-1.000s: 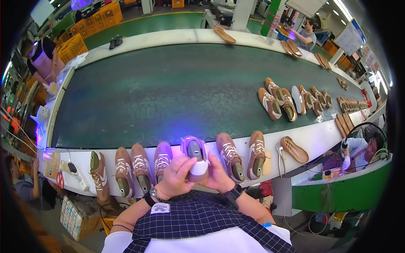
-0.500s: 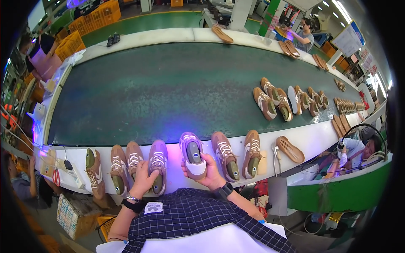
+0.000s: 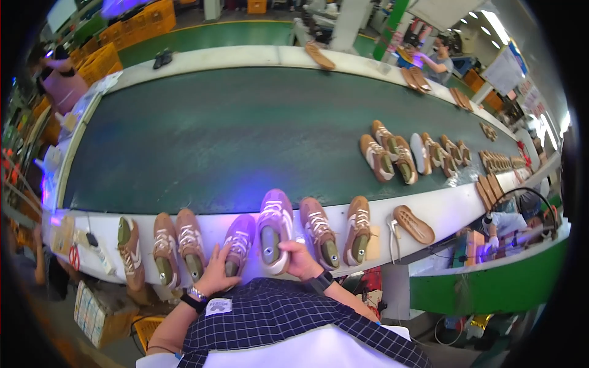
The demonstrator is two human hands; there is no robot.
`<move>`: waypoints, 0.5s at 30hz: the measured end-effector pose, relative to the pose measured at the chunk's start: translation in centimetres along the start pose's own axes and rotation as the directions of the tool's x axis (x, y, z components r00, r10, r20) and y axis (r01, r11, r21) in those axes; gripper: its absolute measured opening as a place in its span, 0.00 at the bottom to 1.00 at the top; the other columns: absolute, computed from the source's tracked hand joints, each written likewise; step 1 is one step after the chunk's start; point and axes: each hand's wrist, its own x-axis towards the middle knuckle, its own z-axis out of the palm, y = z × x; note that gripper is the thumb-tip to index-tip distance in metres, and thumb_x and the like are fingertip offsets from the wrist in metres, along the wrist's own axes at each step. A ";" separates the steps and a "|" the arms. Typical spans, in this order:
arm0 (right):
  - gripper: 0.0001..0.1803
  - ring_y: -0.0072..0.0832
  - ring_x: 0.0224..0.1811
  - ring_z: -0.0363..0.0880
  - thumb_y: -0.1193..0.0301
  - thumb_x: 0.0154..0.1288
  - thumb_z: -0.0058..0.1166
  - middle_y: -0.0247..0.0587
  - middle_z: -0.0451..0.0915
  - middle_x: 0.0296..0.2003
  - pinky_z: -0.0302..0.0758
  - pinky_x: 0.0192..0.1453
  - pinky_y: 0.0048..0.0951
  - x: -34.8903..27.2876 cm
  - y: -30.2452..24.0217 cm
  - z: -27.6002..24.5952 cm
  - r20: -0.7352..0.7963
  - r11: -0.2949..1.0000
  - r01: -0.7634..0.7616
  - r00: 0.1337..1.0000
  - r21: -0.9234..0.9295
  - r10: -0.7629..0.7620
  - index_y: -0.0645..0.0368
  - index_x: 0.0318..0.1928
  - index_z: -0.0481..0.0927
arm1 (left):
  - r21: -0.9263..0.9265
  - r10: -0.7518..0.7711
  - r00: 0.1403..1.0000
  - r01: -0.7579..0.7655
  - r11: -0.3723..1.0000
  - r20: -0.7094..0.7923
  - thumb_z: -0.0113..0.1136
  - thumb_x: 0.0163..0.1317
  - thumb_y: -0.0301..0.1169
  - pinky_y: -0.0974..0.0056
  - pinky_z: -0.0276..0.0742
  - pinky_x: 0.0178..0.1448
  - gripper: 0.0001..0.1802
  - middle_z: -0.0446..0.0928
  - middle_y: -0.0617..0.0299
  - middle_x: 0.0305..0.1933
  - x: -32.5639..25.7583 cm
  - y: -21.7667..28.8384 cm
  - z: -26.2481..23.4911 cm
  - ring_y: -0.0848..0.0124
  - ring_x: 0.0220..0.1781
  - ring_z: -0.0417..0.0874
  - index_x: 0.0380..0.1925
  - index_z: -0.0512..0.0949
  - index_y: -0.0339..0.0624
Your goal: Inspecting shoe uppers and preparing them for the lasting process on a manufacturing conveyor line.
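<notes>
My right hand (image 3: 300,260) grips a brown sneaker (image 3: 275,211) by its heel. That shoe has white laces and a dark insert in its opening, and purple light tints it. My left hand (image 3: 216,273) is closed round the heel of another sneaker (image 3: 242,234), which leans toward the right, its toe near the first shoe. Two more sneakers stand left of my left hand, the nearer one (image 3: 191,236) toe away from me. To the right of my right hand are a laced sneaker (image 3: 318,224) and another brown sneaker (image 3: 358,224).
A dark green conveyor belt (image 3: 202,141) stretches beyond the white ledge (image 3: 208,224), with a cluster of sneakers (image 3: 386,153) at its right. Pincers (image 3: 393,236) and a tan sole (image 3: 414,224) lie on the ledge. Co-workers (image 3: 439,61) sit across and at the right.
The right-hand sneaker has swung its toe away and come lower, near the ledge. My left hand has moved to the other sneaker's heel, and that shoe now tilts right.
</notes>
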 end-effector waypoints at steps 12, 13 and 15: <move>0.41 0.34 0.59 0.69 0.73 0.49 0.55 0.46 0.69 0.57 0.66 0.66 0.33 -2.1 -3.3 1.6 0.123 0.955 0.034 0.992 -0.295 0.003 0.65 0.65 0.57 | -0.926 -0.321 0.938 0.229 0.302 0.127 0.52 0.38 0.12 0.64 0.79 0.47 0.41 0.72 0.54 0.49 1.2 -0.2 -1.1 0.61 0.46 0.79 0.61 0.62 0.39; 0.42 0.33 0.61 0.68 0.72 0.49 0.55 0.46 0.68 0.59 0.64 0.67 0.33 -2.0 -3.4 1.8 0.169 0.937 0.059 0.986 -0.343 0.000 0.64 0.66 0.56 | -0.923 -0.313 0.941 0.231 0.308 0.131 0.52 0.38 0.12 0.64 0.79 0.47 0.41 0.72 0.54 0.49 0.9 0.5 -1.1 0.61 0.46 0.79 0.61 0.62 0.39; 0.43 0.33 0.63 0.65 0.70 0.50 0.57 0.45 0.66 0.61 0.61 0.68 0.32 -2.2 -3.4 2.8 0.202 0.938 0.060 0.979 -0.341 0.011 0.63 0.67 0.54 | -0.989 -0.328 0.944 0.090 0.117 0.047 0.50 0.38 0.12 0.62 0.79 0.49 0.42 0.72 0.54 0.49 0.5 1.5 -1.3 0.60 0.47 0.78 0.61 0.60 0.39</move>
